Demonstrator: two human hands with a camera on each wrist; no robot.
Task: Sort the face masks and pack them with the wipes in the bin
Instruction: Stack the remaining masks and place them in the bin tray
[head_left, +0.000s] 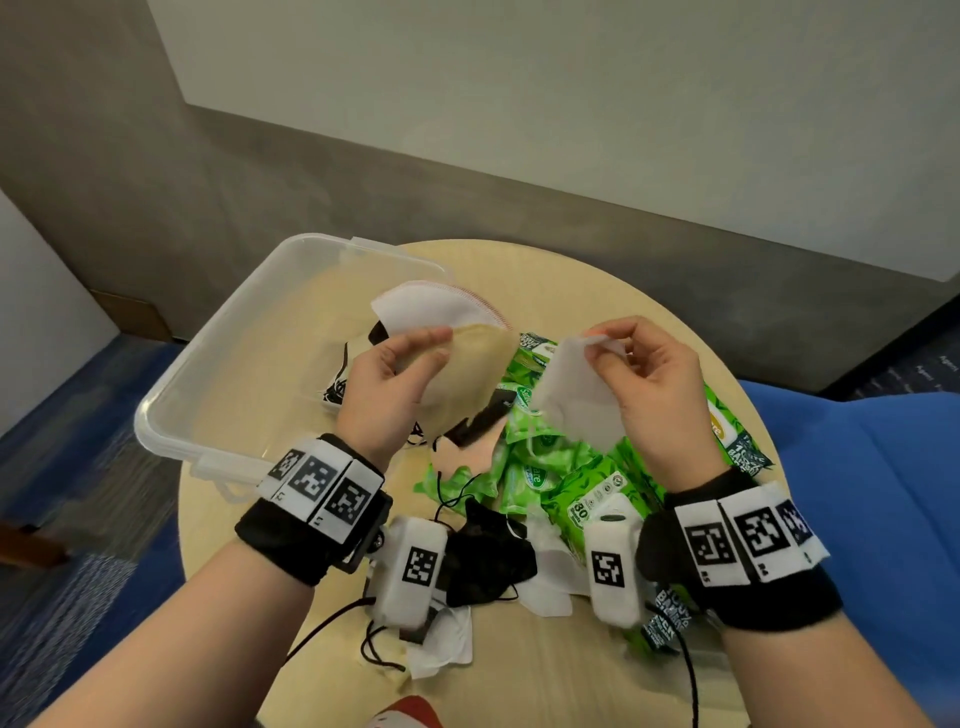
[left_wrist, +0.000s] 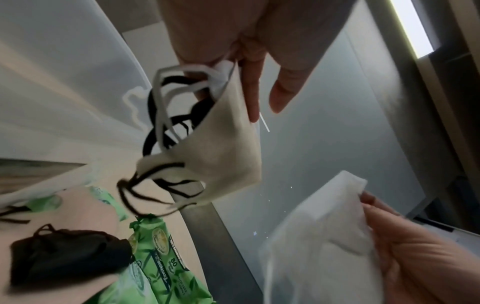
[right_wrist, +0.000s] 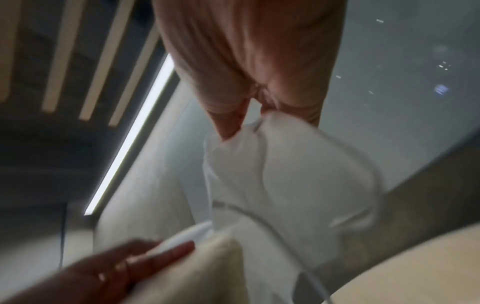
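Observation:
My left hand (head_left: 400, 374) grips a small stack of folded masks: a white one (head_left: 431, 312) at the back and a cream one (head_left: 478, 364) in front, with black and white ear loops (left_wrist: 166, 115) hanging below. My right hand (head_left: 639, 374) pinches the top edge of a single white mask (head_left: 576, 400), raised beside the stack. Both hands are held above the pile of green wipe packs (head_left: 566, 478). The clear plastic bin (head_left: 218, 364) sits at the left; a black-looped mask (head_left: 337, 384) lies inside it. A black mask (head_left: 488, 556) lies on the table near my wrists.
The round cream table (head_left: 545, 675) holds more loose white masks (head_left: 441, 649) near its front edge. A blue seat (head_left: 872, 519) stands to the right, and a red object (head_left: 410, 714) pokes in at the bottom edge.

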